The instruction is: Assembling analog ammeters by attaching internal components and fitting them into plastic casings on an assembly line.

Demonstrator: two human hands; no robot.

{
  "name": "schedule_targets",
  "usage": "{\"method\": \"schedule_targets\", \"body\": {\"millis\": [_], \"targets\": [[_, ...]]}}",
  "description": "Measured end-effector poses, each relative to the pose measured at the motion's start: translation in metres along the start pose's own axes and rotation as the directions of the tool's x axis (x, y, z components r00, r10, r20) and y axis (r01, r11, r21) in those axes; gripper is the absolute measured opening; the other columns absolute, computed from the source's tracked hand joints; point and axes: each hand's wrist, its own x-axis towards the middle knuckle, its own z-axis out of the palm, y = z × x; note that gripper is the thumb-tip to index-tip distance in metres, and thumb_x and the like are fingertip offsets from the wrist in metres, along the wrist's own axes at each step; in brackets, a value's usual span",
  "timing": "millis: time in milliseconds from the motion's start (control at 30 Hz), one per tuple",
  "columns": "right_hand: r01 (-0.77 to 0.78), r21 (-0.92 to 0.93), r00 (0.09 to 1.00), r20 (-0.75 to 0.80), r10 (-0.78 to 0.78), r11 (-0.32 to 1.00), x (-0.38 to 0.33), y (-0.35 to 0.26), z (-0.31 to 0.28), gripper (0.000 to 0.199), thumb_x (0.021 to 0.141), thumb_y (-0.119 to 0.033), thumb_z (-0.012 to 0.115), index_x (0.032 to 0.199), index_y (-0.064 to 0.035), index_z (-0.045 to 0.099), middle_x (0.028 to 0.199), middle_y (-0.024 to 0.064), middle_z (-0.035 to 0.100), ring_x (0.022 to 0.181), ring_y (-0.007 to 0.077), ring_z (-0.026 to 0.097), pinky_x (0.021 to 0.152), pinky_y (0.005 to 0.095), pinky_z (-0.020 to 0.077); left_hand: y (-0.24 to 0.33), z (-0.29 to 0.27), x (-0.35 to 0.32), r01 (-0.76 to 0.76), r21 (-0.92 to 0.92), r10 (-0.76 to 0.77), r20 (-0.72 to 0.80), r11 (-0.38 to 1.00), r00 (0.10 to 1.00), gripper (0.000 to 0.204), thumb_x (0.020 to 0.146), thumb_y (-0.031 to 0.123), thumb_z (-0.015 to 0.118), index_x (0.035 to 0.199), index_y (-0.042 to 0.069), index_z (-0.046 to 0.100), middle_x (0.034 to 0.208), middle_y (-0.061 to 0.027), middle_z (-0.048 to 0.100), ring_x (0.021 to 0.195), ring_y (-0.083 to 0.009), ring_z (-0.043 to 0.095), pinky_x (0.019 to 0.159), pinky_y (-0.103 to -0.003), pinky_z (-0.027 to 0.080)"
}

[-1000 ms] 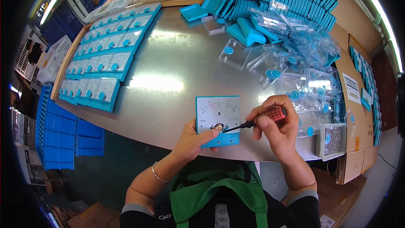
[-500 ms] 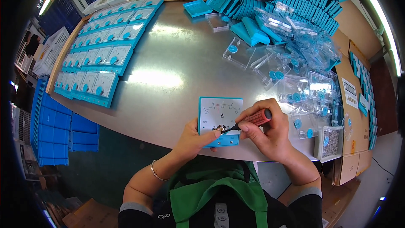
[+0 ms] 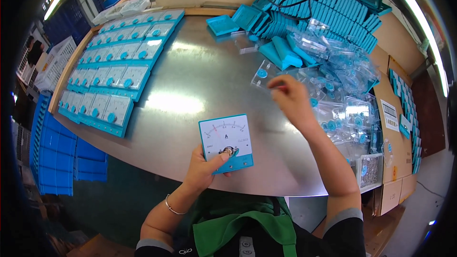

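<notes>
My left hand (image 3: pixel 202 167) grips a panel ammeter (image 3: pixel 227 131) by its lower left side above the near part of the metal table. The meter has a teal case, a white scale face with a thin needle, and an uncovered round metal movement at the bottom; my left thumb rests beside that movement. My right hand (image 3: pixel 294 104) is raised away from it, over the near edge of the clear covers. Its fingers are closed, and a bit of red shows between them, the screwdriver (image 3: pixel 282 88), mostly hidden and blurred. Close by lies a clear cover (image 3: pixel 262 73) with a teal knob.
Rows of finished-looking meters (image 3: pixel 112 81) line the table's left side. Clear covers (image 3: pixel 342 52) pile at the right, below stacked teal cases (image 3: pixel 328 0). A small box of screws (image 3: pixel 370 171) stands at the near right, beside cardboard (image 3: pixel 397 162). Black cables (image 3: pixel 297 2) hang at the back.
My right hand has left the meter's movement and gone up and away toward the clear covers. The meter in my left hand has shifted left and tilted slightly. The view has shifted a little.
</notes>
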Motion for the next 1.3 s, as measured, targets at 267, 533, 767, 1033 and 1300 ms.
{"method": "schedule_targets", "body": {"millis": [267, 533, 767, 1033, 1300], "targets": [[0.225, -0.612, 0.971, 0.209, -0.119, 0.758, -0.058, 0.023, 0.051, 0.014, 0.074, -0.008, 0.060, 0.086, -0.0050, 0.054, 0.099, 0.0153, 0.056, 0.064, 0.0325, 0.060, 0.057, 0.0404, 0.0498, 0.006, -0.004, -0.018, -0.142, -0.057, 0.139, -0.061, 0.988, 0.988, 0.031, 0.081, 0.007, 0.064, 0.108, -0.002, 0.052, 0.096, -0.0135, 0.062, 0.074, -0.0205, 0.064, 0.049, -0.032, 0.055], [0.229, -0.380, 0.913, 0.402, -0.063, 0.896, -0.032, -0.063, -0.064, 0.003, 0.068, -0.006, 0.059, 0.070, -0.0062, 0.059, 0.068, 0.0114, 0.059, 0.065, 0.0321, 0.061, 0.055, 0.0421, 0.0466, 0.028, -0.021, -0.036, -0.277, 0.043, 0.280, -0.219, 0.960, 0.935, 0.028, 0.082, 0.009, 0.063, 0.106, -0.002, 0.053, 0.093, -0.0112, 0.062, 0.071, -0.0181, 0.065, 0.047, -0.030, 0.055], [0.584, -0.505, 0.778, 0.570, -0.262, 0.636, -0.025, -0.029, 0.018, 0.014, 0.069, -0.007, 0.061, 0.083, -0.0062, 0.061, 0.080, 0.0124, 0.061, 0.064, 0.0330, 0.061, 0.058, 0.0437, 0.0481, 0.013, 0.009, -0.019, -0.302, 0.005, 0.299, -0.152, 0.953, 0.942, 0.031, 0.082, 0.011, 0.063, 0.109, 0.000, 0.052, 0.093, -0.0108, 0.062, 0.072, -0.0183, 0.065, 0.048, -0.029, 0.055], [0.097, -0.269, 0.940, 0.342, 0.001, 0.958, -0.100, 0.004, -0.021, 0.051, 0.072, -0.029, 0.072, 0.118, -0.0110, 0.057, 0.129, 0.0228, 0.046, 0.074, 0.0248, 0.066, 0.072, 0.0371, 0.0529, 0.014, -0.023, -0.021, -0.227, -0.005, 0.221, -0.207, 0.974, 0.953, 0.029, 0.083, 0.010, 0.063, 0.107, -0.001, 0.052, 0.094, -0.0122, 0.062, 0.070, -0.0186, 0.064, 0.047, -0.031, 0.055], [0.060, -0.409, 0.948, 0.310, 0.077, 0.911, -0.103, 0.002, -0.009, 0.062, 0.066, -0.034, 0.077, 0.119, -0.0087, 0.057, 0.137, 0.0214, 0.040, 0.069, 0.0259, 0.066, 0.070, 0.0359, 0.0534, 0.007, -0.004, -0.006, -0.199, -0.059, 0.190, -0.131, 0.978, 0.973, 0.031, 0.081, 0.010, 0.065, 0.107, -0.001, 0.051, 0.094, -0.0132, 0.061, 0.071, -0.0200, 0.064, 0.048, -0.031, 0.055]]}}
